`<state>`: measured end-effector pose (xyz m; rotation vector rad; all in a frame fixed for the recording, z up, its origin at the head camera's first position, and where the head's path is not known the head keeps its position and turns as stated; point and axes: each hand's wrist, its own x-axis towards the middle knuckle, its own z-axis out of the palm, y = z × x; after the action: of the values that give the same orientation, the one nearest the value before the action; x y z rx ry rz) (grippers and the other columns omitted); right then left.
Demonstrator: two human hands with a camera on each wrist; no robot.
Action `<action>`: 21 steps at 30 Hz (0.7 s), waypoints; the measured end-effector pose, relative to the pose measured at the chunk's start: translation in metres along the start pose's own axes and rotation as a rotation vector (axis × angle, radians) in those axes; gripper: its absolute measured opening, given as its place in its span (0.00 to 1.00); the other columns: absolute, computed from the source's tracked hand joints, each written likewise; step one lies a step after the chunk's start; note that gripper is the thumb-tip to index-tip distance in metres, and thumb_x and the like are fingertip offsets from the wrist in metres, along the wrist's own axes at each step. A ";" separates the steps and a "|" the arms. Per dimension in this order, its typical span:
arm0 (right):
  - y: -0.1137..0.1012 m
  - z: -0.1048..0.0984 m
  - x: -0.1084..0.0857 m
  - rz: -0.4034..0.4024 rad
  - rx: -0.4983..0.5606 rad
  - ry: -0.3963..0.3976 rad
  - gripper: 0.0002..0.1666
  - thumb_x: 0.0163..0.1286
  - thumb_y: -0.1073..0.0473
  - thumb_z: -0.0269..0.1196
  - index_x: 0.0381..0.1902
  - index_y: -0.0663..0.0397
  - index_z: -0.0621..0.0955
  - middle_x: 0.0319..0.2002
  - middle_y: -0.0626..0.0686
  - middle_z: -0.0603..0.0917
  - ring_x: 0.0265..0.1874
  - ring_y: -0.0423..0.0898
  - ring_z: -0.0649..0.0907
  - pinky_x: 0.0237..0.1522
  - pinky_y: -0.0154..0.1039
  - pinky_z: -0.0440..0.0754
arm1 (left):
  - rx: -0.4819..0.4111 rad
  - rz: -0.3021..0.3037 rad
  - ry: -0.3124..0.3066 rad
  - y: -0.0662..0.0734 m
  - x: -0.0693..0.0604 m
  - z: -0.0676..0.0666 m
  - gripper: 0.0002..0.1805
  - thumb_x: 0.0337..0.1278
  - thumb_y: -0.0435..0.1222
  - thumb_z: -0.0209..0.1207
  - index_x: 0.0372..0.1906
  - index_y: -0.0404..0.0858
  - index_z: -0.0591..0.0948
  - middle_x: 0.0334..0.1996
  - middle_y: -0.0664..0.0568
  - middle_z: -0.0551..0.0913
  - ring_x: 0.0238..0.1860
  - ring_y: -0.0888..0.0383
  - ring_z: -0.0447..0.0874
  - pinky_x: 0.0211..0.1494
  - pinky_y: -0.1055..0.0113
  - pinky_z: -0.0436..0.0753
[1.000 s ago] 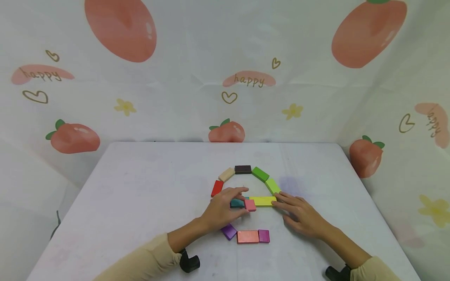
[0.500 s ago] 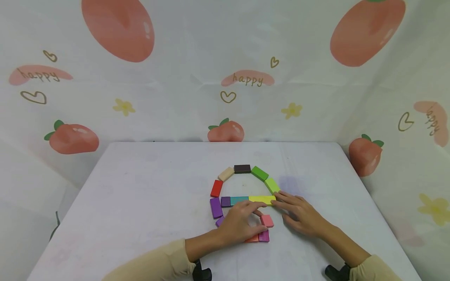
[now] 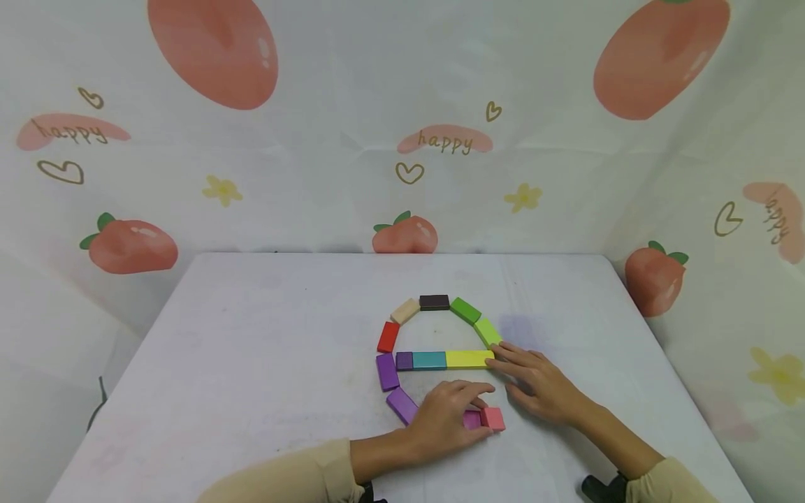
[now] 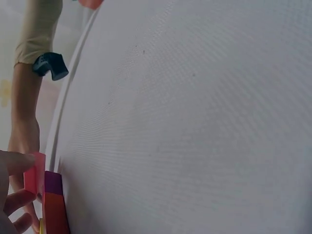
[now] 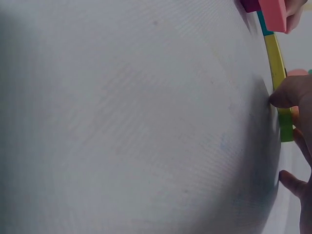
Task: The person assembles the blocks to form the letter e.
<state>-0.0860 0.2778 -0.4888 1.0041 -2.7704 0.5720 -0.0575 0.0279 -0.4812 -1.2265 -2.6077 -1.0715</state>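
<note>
My left hand (image 3: 443, 419) pinches a small pink block (image 3: 493, 419) between thumb and fingers, beside the right end of a magenta block (image 3: 472, 419). In the left wrist view the pink block (image 4: 35, 175) stands close to the magenta block and an orange block (image 4: 56, 214); whether it touches the table I cannot tell. In the head view, my left hand hides the orange block. My right hand (image 3: 541, 384) lies with its fingers extended, fingertips at the right end of a yellow block (image 3: 469, 360) and the lower end of a light green block (image 3: 488, 333).
Black (image 3: 434, 302), beige (image 3: 405, 311), red (image 3: 388, 337), dark green (image 3: 465, 309) and purple (image 3: 388, 372) blocks form a curve on the white table (image 3: 264, 349). A teal block (image 3: 430, 360) and a small dark purple block (image 3: 404, 361) continue the yellow one leftward.
My left hand has carried the pink block rightward and nearer to me, from over the teal block to the magenta block's right end. My right hand has stayed in place.
</note>
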 end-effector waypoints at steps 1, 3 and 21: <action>0.000 0.000 0.000 -0.001 -0.001 0.001 0.31 0.59 0.61 0.69 0.63 0.46 0.81 0.67 0.53 0.76 0.69 0.55 0.71 0.59 0.59 0.75 | 0.005 -0.001 -0.003 0.000 0.000 0.001 0.32 0.51 0.46 0.73 0.61 0.43 0.78 0.41 0.63 0.88 0.55 0.66 0.79 0.58 0.68 0.77; 0.000 0.000 0.000 -0.001 -0.002 0.002 0.31 0.59 0.61 0.69 0.63 0.46 0.81 0.67 0.53 0.76 0.69 0.54 0.71 0.59 0.59 0.75 | 0.020 -0.003 -0.014 0.001 0.001 0.002 0.32 0.51 0.46 0.73 0.62 0.43 0.78 0.41 0.64 0.88 0.56 0.66 0.79 0.58 0.68 0.77; -0.001 0.001 -0.001 0.007 0.000 0.009 0.31 0.60 0.60 0.70 0.63 0.45 0.80 0.68 0.52 0.75 0.69 0.53 0.71 0.58 0.59 0.76 | 0.094 -0.022 -0.108 -0.005 0.004 0.009 0.30 0.53 0.47 0.72 0.61 0.47 0.78 0.37 0.67 0.84 0.48 0.68 0.78 0.52 0.73 0.74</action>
<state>-0.0848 0.2776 -0.4899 0.9894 -2.7673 0.5759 -0.0613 0.0343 -0.4894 -1.2715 -2.7230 -0.8984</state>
